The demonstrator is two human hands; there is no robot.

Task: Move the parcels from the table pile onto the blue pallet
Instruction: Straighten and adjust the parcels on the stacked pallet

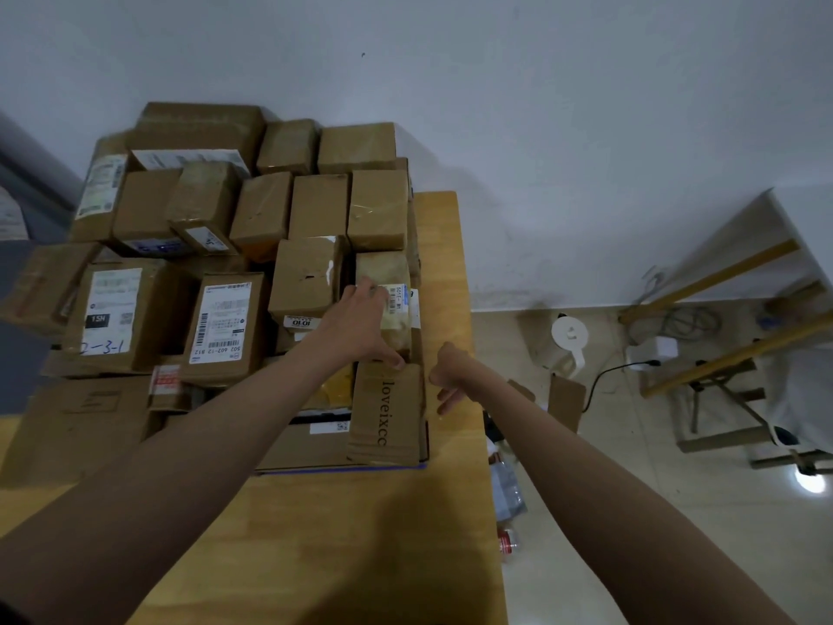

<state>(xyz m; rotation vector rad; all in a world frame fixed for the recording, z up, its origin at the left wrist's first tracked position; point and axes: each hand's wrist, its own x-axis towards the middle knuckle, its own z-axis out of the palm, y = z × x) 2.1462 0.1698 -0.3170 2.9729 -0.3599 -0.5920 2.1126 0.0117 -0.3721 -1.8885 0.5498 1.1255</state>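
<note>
The left hand (360, 324) lies over a small tape-wrapped parcel (387, 304), fingers on its top near a white label reading "501E", thumb low at its front edge; it grips this parcel. The right hand (446, 376) hangs just beside the pile's right side, fingers loosely curled, holding nothing. Just below the left thumb stands a brown box (387, 412) printed "loveixcc". To the left, a box (297, 281) shows a sticker "1010", another (223, 324) has a label with "502 602-12 812", and a further box (110, 315) bears "15H" and the handwritten "2-3-1". All these cartons make a pile on a wooden table (360, 534) against a white wall (541, 106). On the tiled floor (631, 489) at right stands a white kettle (569, 338). Both forearms reach forward, bare.
</note>
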